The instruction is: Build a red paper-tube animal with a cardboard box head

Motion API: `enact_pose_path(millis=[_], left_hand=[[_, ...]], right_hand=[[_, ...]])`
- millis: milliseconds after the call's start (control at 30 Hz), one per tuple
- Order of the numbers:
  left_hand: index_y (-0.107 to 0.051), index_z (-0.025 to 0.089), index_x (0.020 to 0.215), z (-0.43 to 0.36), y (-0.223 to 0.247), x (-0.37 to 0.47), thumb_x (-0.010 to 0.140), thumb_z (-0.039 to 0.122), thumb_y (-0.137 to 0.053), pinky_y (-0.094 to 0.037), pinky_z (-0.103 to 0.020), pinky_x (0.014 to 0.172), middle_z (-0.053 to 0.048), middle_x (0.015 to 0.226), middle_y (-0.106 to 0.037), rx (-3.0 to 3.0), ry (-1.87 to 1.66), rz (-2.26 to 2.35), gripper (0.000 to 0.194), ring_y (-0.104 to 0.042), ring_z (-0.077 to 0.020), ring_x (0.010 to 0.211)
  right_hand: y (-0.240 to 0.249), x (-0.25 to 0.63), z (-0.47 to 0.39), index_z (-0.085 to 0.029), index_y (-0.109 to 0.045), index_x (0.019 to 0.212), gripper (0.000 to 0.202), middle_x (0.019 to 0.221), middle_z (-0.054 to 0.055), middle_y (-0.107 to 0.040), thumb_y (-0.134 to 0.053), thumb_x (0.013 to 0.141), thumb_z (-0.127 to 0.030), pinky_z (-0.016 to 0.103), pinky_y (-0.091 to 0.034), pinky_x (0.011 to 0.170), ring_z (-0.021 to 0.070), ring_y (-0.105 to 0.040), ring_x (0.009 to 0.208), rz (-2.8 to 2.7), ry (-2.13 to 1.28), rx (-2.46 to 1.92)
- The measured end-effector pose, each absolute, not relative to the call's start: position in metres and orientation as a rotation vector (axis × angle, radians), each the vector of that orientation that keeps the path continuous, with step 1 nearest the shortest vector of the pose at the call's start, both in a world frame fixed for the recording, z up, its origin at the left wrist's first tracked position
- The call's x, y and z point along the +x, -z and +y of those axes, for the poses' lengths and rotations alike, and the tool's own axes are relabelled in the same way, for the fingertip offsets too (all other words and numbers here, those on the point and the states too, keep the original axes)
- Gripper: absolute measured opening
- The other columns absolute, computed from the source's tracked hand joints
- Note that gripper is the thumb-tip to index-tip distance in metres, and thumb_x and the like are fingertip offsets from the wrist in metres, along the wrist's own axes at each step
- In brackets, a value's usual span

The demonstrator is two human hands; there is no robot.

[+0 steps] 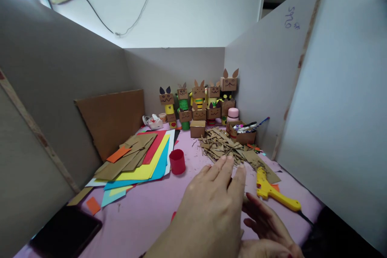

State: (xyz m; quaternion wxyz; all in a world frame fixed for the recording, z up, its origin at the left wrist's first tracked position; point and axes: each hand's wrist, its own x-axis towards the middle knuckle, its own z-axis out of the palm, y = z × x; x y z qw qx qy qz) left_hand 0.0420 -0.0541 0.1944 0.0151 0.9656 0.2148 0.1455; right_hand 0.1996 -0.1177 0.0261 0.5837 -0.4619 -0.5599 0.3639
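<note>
My left hand (213,197) reaches in from the bottom with its back toward me. Its fingers are stretched forward, nearly straight, before the heap of cardboard strips (219,145). Just right of it is my right hand (269,227), palm turned toward the left hand, fingers apart and slightly bent. Part of the right hand lies behind the left, and whether anything small sits between the palms is hidden. A red paper ring (177,162) stands left of my fingers. To the right lies a yellow glue gun (273,191). A bit of red (173,215) shows behind my left wrist.
Coloured sheets (151,171) and cardboard pieces (133,155) are stacked at left, with a dark phone (66,231) in front. Cardboard animal figures (198,96), a small box (197,129) and a pen box (242,133) stand at the back. Grey partitions (172,64) enclose the table.
</note>
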Motion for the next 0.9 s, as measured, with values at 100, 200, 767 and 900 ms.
enact_pose_path(millis=[100,200,767,900], left_hand=[[-0.045,0.003,0.133,-0.056,-0.195,0.041,0.072,0.062,-0.057,-0.04,-0.053,0.102,-0.025,0.141,-0.044,2.998,-0.464,0.673,0.086,-0.04,-0.0379,0.13],[-0.045,0.003,0.134,-0.059,-0.198,0.039,0.074,0.065,-0.054,-0.039,-0.055,0.102,-0.025,0.141,-0.043,2.979,-0.451,0.699,0.086,-0.04,-0.0385,0.13],[-0.001,0.037,0.147,-0.038,-0.175,0.002,0.07,0.072,-0.053,-0.033,-0.061,0.102,-0.007,0.158,-0.01,2.728,-0.789,0.761,0.1,-0.018,-0.0398,0.139],[0.009,0.037,0.146,-0.031,-0.144,-0.016,0.061,0.077,-0.055,-0.029,-0.062,0.103,-0.013,0.158,-0.009,2.458,-0.753,0.908,0.114,-0.018,-0.0416,0.138]], right_hand=[[-0.019,0.198,-0.114,-0.032,-0.035,0.14,0.095,0.141,0.008,-0.047,-0.004,0.067,-0.086,0.047,-0.045,0.094,0.0347,-0.042,0.129,-1.294,-0.829,-1.081],[-0.022,0.195,-0.117,-0.031,-0.034,0.141,0.093,0.141,0.009,-0.046,-0.008,0.07,-0.085,0.048,-0.043,0.097,0.035,-0.04,0.13,-1.26,-0.825,-1.051],[-0.047,0.193,-0.142,-0.034,-0.035,0.138,0.057,0.148,0.005,-0.037,-0.04,0.088,-0.06,0.045,-0.03,0.109,0.0253,-0.029,0.137,-1.131,-0.848,-0.985],[-0.04,0.195,-0.139,-0.029,-0.031,0.14,0.088,0.149,0.011,-0.033,-0.063,0.068,-0.068,0.052,-0.023,0.111,0.0322,-0.027,0.137,-1.113,-0.879,-1.17]])
